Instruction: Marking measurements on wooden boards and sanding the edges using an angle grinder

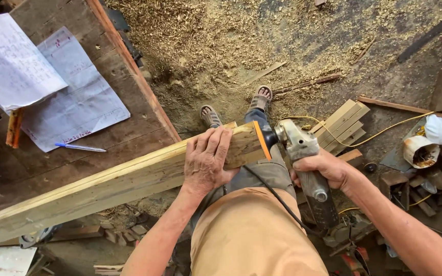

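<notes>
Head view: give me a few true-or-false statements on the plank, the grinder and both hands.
1. The left hand presses flat on the plank. True.
2. The right hand holds a hammer. False: it grips an angle grinder.
3. The grinder's orange disc sits at the plank's end. True.
4. A blue pen lies on the sawdust floor. False: it lies on the wooden workbench, by the papers.
5. The person is barefoot. False: sandals are worn.

Plank (103, 186) across the workbench (78, 61) edge, papers (42, 87) and pen (80, 147) behind it — angle grinder (303, 163) at its right end.
</notes>
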